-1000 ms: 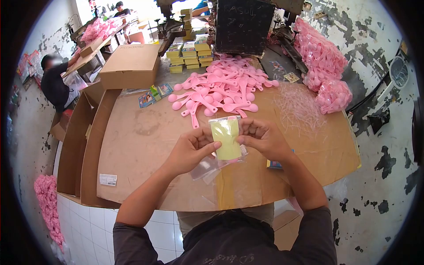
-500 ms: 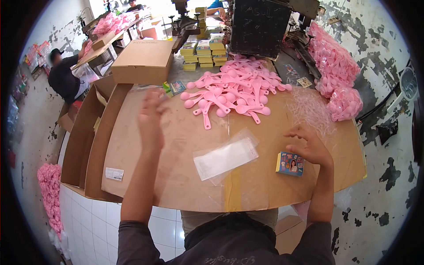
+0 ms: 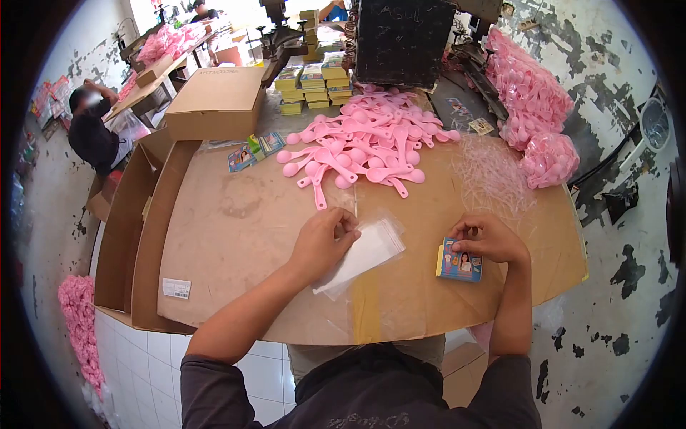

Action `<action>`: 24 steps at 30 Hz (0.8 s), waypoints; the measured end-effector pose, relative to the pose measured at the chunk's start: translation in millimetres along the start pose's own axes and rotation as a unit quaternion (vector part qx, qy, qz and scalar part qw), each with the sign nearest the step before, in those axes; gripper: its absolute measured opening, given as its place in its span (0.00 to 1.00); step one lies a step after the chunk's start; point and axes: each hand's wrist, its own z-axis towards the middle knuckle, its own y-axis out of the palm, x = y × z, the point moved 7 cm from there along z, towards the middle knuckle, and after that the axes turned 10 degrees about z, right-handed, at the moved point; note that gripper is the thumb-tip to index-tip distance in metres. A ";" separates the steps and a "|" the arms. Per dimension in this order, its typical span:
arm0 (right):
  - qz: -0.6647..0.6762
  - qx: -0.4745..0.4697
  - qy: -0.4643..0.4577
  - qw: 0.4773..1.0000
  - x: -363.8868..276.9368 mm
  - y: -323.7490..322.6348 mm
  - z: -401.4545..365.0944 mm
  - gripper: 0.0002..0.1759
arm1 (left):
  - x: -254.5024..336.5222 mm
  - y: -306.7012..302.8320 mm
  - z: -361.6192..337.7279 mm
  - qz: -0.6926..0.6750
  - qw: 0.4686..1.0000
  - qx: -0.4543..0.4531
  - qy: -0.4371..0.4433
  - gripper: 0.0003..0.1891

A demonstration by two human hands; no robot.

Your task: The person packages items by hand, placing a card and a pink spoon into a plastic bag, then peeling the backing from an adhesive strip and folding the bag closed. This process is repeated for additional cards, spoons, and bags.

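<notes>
In the head view, the person's two bare hands are well apart over a tabletop of brown cardboard [image 3: 236, 250]. The left hand [image 3: 323, 247], fingers curled and thumb close to them, is at the left end of a small pile of clear, flat plastic sleeves [image 3: 371, 252] near the middle; whether it grips one cannot be told. The right hand [image 3: 493, 242] bends its fingers over the far edge of a small stack of blue printed cards with yellow sides [image 3: 461, 267], right of the sleeves; whether it pinches a card is unclear.

Beyond the sleeves spreads a heap of pink plastic spoons [image 3: 349, 126]. To its right lies a loose tangle of thin, pale pink strands [image 3: 493, 168]. Far left of the heap are flat, colourful printed cards [image 3: 246, 155], just nearer than a closed brown cardboard box [image 3: 211, 104].
</notes>
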 end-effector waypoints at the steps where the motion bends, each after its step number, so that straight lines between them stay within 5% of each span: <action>1: 0.009 0.002 0.001 1.000 -1.0 -0.2 0.0 0.12 | 0.1 -0.6 0.0 -0.001 1.000 -0.005 -0.004 0.11; 9: 0.030 0.071 -0.068 0.995 -9.4 -8.8 1.3 0.10 | 8.4 -2.8 -7.7 0.073 0.995 0.023 0.061 0.11; 12: 0.183 0.119 -0.044 0.975 -62.2 5.1 3.1 0.09 | 11.4 -6.4 -6.2 0.060 0.997 0.033 0.045 0.12; 15: 0.178 0.090 -0.004 0.980 -81.2 33.0 17.3 0.09 | 7.0 -4.0 -5.2 0.036 0.999 0.029 0.029 0.13; 18: -0.010 0.000 -0.200 0.980 -107.0 55.5 37.4 0.12 | 10.3 -7.3 -6.8 -0.070 0.997 0.010 0.016 0.15; 24: -0.024 -0.011 -0.245 0.969 -89.8 78.7 55.0 0.19 | -23.0 0.6 -2.6 -0.212 0.974 -0.062 -0.057 0.12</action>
